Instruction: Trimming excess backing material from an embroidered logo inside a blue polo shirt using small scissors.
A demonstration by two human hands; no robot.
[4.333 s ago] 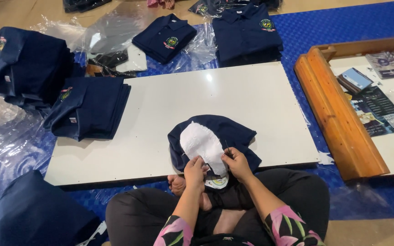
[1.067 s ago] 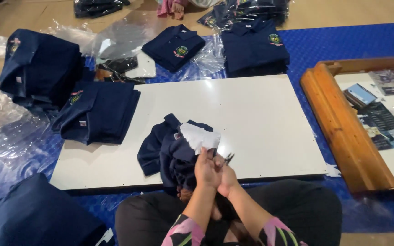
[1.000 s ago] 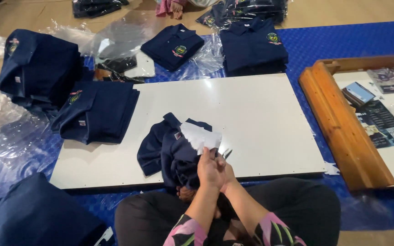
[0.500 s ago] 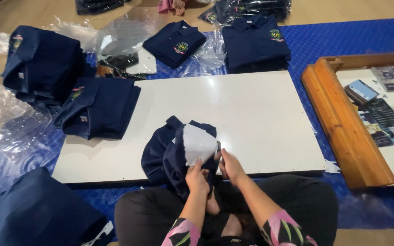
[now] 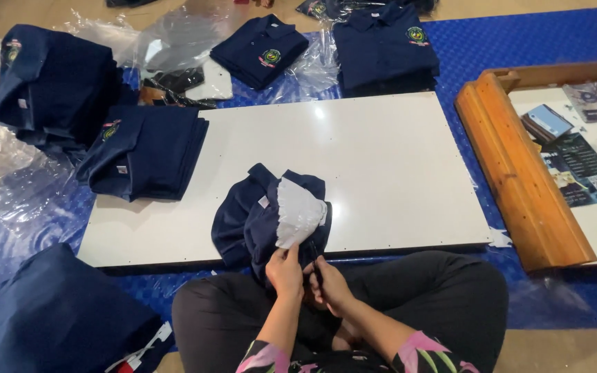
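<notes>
A: Entry, current frame. The navy shirt (image 5: 257, 221) sits bunched at the near edge of the white board (image 5: 381, 159), partly hanging toward your lap. A white patch of backing (image 5: 297, 215) is turned outward on it, facing up.

B: And your hands?

A: Your left hand (image 5: 286, 271) is closed on the shirt's lower edge just under the white backing. Your right hand (image 5: 331, 284) is closed too, pinching the cloth beside the left; something thin and dark shows by its fingers, too small to tell what it is. Both hands meet close together over your knees.

B: Surroundings?

A: One folded pile of navy shirts (image 5: 148, 150) lies on the board's far left corner, a bigger heap (image 5: 53, 86) beyond it on the blue mat (image 5: 519, 41). Two more folded shirts (image 5: 260, 50) and (image 5: 385, 45) lie past the board among clear plastic bags (image 5: 8, 179). A wooden-framed table (image 5: 513, 166) stands at your right, with papers on it.

B: Risks, as judged?

A: Most of the shirt's weight is off to the left of your grip, so it may slide off the board edge and untidy itself. Working that close between pinched fingers, you could catch the cloth or a fingertip if the dark item is sharp. Loose bags nearby could snag and drag.
</notes>
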